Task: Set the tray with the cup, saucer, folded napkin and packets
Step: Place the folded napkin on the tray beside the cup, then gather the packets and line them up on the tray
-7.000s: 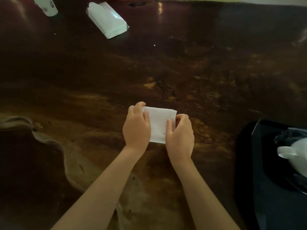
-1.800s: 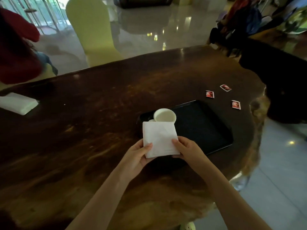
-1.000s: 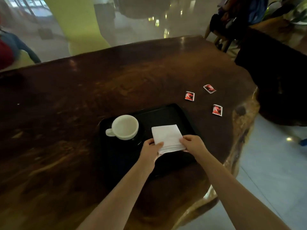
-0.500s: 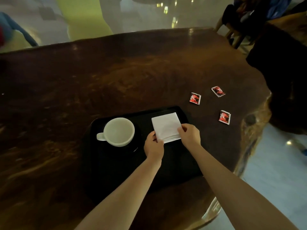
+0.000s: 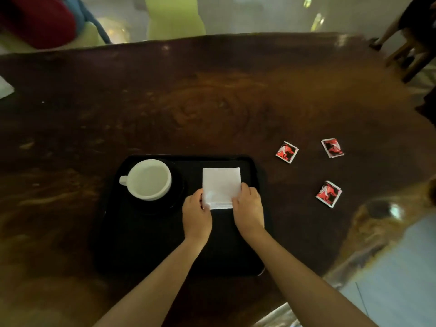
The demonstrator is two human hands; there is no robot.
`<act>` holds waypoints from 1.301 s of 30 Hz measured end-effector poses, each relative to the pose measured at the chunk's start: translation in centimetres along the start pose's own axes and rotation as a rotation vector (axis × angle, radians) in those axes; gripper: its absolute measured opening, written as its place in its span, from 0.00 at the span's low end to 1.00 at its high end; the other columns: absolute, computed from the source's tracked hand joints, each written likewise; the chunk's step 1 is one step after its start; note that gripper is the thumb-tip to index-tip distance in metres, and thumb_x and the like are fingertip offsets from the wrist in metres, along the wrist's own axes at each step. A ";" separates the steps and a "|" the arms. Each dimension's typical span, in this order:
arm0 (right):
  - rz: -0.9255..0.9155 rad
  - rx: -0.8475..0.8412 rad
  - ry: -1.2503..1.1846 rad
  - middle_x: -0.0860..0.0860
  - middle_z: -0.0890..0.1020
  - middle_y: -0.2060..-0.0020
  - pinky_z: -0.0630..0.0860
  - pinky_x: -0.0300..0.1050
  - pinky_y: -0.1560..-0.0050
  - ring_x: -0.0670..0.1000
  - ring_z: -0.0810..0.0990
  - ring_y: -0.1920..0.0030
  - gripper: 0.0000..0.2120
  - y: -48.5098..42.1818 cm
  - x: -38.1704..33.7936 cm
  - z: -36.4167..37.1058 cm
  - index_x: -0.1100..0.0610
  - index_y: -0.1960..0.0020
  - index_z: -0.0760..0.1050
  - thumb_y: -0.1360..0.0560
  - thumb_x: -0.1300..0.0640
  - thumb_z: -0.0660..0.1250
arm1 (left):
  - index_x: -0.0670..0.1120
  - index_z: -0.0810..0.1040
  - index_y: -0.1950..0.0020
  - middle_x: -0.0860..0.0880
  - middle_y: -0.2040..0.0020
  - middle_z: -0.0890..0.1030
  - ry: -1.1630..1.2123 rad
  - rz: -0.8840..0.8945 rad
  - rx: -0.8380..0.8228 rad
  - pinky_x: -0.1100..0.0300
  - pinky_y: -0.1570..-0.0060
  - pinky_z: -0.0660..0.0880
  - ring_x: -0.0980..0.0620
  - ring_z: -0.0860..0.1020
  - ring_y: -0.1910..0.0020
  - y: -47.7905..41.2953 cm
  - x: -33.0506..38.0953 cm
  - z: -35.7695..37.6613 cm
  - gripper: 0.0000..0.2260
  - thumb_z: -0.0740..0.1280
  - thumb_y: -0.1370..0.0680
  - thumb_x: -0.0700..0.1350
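A black tray (image 5: 141, 244) lies on the dark wooden table. In its far left corner a white cup (image 5: 149, 179) stands on a dark saucer (image 5: 177, 197). The folded white napkin (image 5: 221, 185) lies flat in the tray's far right part. My left hand (image 5: 197, 217) pinches the napkin's near left corner and my right hand (image 5: 249, 208) holds its near right corner. Three red packets lie on the table right of the tray: one (image 5: 287, 152) nearest the tray, one (image 5: 332, 147) farther right, one (image 5: 328, 193) closer to me.
The table's rounded edge (image 5: 368, 232) drops to a pale floor at the right. A white napkin pack (image 5: 4, 87) peeks in at the far left edge. Chairs (image 5: 173, 17) and a seated person (image 5: 37, 20) are beyond the table's far side.
The napkin, folded earlier on the bare table, was carried to the tray and laid down beside the cup. It now rests flat with both hands still on its near corners.
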State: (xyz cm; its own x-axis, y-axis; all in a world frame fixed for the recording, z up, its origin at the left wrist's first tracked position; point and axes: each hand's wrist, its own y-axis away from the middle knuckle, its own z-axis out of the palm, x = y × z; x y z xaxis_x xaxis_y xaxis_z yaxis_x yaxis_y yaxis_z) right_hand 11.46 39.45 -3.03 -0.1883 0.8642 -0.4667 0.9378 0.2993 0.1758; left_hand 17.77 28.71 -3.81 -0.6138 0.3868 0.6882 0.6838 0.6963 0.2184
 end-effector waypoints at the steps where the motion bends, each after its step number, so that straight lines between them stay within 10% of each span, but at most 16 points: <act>1: -0.008 -0.007 -0.038 0.54 0.72 0.43 0.72 0.39 0.47 0.50 0.72 0.46 0.19 0.2 0.1 0.1 0.58 0.34 0.63 0.22 0.56 0.61 | 0.48 0.71 0.35 0.48 0.41 0.74 -0.037 0.048 0.013 0.60 0.46 0.75 0.52 0.75 0.45 0.2 -0.1 -0.2 0.17 0.64 0.23 0.39; 15: -0.362 -0.142 0.246 0.57 0.67 0.35 0.69 0.45 0.38 0.55 0.66 0.38 0.25 -0.3 2.2 -0.2 0.60 0.30 0.62 0.25 0.61 0.64 | 0.43 0.79 0.45 0.45 0.40 0.74 -0.271 0.300 0.017 0.63 0.43 0.70 0.51 0.71 0.41 1.1 0.0 -0.6 0.11 0.66 0.26 0.34; 23: -0.357 -0.185 -0.042 0.56 0.67 0.34 0.67 0.44 0.36 0.54 0.65 0.35 0.26 -1.0 2.4 -4.1 0.59 0.28 0.59 0.23 0.57 0.63 | 0.44 0.78 0.43 0.44 0.39 0.75 -0.414 0.415 0.029 0.53 0.40 0.69 0.46 0.71 0.38 1.6 4.5 -0.9 0.13 0.68 0.27 0.37; 28: -0.234 -0.045 -0.086 0.55 0.72 0.37 0.64 0.45 0.35 0.54 0.68 0.35 0.20 -4.0 7.5 -11.4 0.59 0.33 0.68 0.23 0.56 0.63 | 0.45 0.76 0.42 0.47 0.42 0.76 -0.286 0.612 -0.043 0.59 0.40 0.67 0.49 0.70 0.39 -0.3 11.5 1.4 0.13 0.65 0.26 0.37; 39: 0.188 -0.067 0.246 0.53 0.69 0.36 0.67 0.49 0.38 0.55 0.65 0.35 0.24 -3.6 19.9 -15.0 0.55 0.31 0.64 0.24 0.48 0.63 | 0.44 0.67 0.34 0.41 0.40 0.75 -0.441 0.461 -0.334 0.50 0.45 0.71 0.42 0.71 0.40 -4.4 20.6 12.1 0.20 0.65 0.24 0.45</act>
State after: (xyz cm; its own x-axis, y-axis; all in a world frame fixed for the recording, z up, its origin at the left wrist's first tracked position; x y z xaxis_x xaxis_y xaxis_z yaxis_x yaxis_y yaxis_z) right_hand -0.01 61.60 0.04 -0.0857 0.9763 -0.1987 0.9433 0.1437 0.2993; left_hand -2.63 40.95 1.06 -0.2875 0.8542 0.4332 0.9527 0.2084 0.2214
